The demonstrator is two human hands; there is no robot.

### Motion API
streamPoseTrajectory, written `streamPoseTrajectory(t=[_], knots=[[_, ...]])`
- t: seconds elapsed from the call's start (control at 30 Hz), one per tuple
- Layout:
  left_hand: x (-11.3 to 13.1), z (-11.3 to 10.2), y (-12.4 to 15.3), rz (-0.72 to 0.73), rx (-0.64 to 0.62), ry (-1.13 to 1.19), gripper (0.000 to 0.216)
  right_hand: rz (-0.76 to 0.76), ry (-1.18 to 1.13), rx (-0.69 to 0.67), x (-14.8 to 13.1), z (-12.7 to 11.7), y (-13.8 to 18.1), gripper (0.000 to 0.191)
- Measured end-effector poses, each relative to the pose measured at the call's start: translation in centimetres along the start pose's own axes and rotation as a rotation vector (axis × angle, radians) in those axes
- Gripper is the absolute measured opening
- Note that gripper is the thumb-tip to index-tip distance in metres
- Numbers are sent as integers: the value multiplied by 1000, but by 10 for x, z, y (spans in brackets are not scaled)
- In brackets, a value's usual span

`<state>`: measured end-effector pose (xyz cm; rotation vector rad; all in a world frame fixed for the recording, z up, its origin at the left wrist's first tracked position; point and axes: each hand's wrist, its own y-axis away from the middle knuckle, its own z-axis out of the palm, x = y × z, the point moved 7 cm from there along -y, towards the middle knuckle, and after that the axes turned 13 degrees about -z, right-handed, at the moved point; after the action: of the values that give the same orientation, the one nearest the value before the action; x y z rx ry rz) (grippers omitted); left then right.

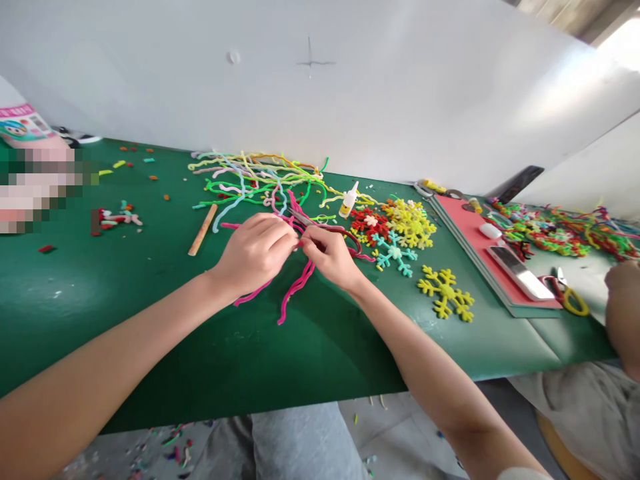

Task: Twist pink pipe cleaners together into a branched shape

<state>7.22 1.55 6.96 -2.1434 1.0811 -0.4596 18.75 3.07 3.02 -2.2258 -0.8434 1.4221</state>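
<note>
My left hand point(256, 252) and my right hand point(330, 257) meet over the green table point(150, 320), fingers pinched together on a bunch of pink pipe cleaners point(295, 288) whose ends trail toward me. Red-handled scissors point(320, 225) lie just behind my fingers, touching or very near them. A tangle of loose coloured pipe cleaners point(255, 177) is spread behind the hands. To the right lie finished snowflakes: a yellow snowflake point(447, 292), a teal snowflake point(395, 253), a red snowflake point(369, 223) and a larger yellow pile point(410, 223).
A small glue bottle point(349, 200) stands behind the snowflakes. A wooden stick point(203, 229) lies left of the hands. A red board point(480, 250) with a phone point(520, 272) sits at right, where another person's hand point(623, 280) works beside yellow-handled scissors point(570, 293). A white wall backs the table.
</note>
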Motion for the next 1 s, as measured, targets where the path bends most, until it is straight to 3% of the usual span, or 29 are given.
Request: streamPoseTrajectory(t=[0.1,0.23,0.33,0.47,0.57,0.73,1.0], knots=[[-4,1,0,-66,-4,42,19,56,-87,15,6,0,0,23],[-18,-2,-2,-335,-6,243,18,183,-318,39,12,1,1,28],[-26,0,-3,-517,-32,433,20,128,-252,7,5,-1,-1,25],[-29,13,-2,-668,-166,679,19,45,-119,-49,-4,0,-2,26],[-28,18,-1,-687,-235,719,19,54,-104,-26,-4,-3,-2,28],[-29,15,-3,-631,-184,704,17,72,-170,-7,-6,-4,-2,29],[-24,4,-6,-525,-82,599,11,188,-568,54,-1,7,-1,28]])
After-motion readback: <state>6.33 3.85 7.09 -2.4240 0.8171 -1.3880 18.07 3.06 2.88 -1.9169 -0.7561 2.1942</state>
